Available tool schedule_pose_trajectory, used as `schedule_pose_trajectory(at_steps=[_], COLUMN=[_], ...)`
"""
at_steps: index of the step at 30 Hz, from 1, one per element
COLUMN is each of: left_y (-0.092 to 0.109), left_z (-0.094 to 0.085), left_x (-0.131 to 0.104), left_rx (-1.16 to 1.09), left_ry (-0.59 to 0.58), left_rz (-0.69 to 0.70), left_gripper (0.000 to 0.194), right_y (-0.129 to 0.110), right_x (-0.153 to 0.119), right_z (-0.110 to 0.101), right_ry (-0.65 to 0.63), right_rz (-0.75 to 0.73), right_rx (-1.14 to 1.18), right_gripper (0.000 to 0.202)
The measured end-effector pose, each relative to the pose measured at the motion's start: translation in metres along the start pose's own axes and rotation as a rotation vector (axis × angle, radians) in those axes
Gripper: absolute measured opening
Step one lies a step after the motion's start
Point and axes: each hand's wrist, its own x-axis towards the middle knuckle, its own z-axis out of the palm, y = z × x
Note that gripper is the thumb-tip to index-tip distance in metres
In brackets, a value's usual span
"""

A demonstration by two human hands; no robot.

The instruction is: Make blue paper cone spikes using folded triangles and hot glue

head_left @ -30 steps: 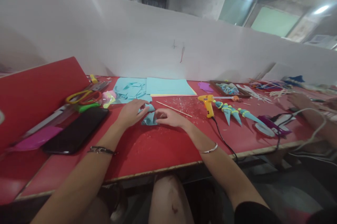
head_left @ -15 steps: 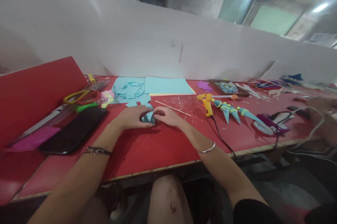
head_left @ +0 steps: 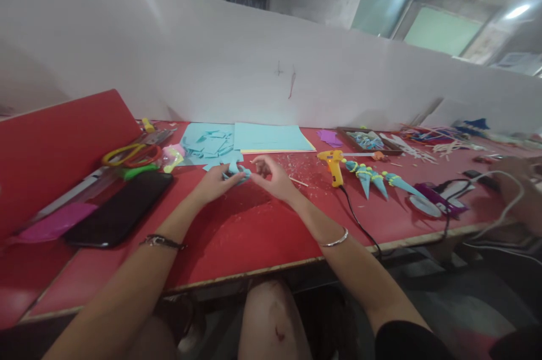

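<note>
A curled piece of light blue paper (head_left: 237, 170) is pinched between the thumb and fingers of my left hand (head_left: 215, 184), just above the red table. Close by on its right is my right hand (head_left: 273, 178), fingers bent and thumb apart from them. The right thumb tip reaches the paper's edge; whether it touches, I cannot tell. Behind the hands lies a pile of small cut blue paper pieces (head_left: 214, 144) on a blue sheet. A thin wooden stick (head_left: 298, 181) lies partly hidden by my right hand.
On the right are a yellow glue gun (head_left: 334, 167) with its cord, blue paper cones (head_left: 366, 176) with yellow trim and a tray (head_left: 396, 151). Blue sheets (head_left: 271, 137) lie at the back. A black phone (head_left: 121, 210) and scissors (head_left: 131, 155) are left. Another person's hand (head_left: 519, 179) is far right.
My right hand has shifted slightly right and up, its fingers parting from the paper. The blue paper has been turned and lifted a little in my left hand.
</note>
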Motion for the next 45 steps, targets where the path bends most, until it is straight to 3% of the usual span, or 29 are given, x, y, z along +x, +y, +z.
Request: schedule_pose_trajectory(at_steps=[3,6,12,18,22,31,45], left_y=[-0.002,-0.001,0.008,0.013,0.009,-0.002,-0.001], left_z=[0.002,0.006,0.007,0.005,0.007,0.010,0.010], left_x=[0.002,0.004,0.002,0.000,0.001,0.004,0.006], left_rx=[-0.168,-0.363,-0.512,-0.529,-0.567,-0.524,-0.442], left_ry=[0.055,0.006,-0.011,0.048,0.033,0.040,0.032], left_rz=[-0.132,-0.189,-0.250,-0.292,-0.275,-0.224,-0.144], left_gripper=[0.056,0.059,0.061,0.063,0.062,0.053,0.053], right_y=[-0.002,-0.002,-0.003,-0.002,0.001,-0.004,0.001], right_x=[-0.001,0.000,0.003,0.003,0.003,0.001,0.002], right_z=[0.000,0.002,0.004,0.004,0.006,0.007,0.009], right_ry=[-0.047,-0.081,0.063,0.150,0.170,0.161,0.161], right_rz=[-0.076,-0.110,-0.063,-0.100,-0.038,-0.010,0.024], right_rx=[-0.130,-0.159,-0.084,-0.003,0.069,0.044,0.068], right_gripper=[0.033,0.024,0.015,0.013,0.013,0.020,0.021])
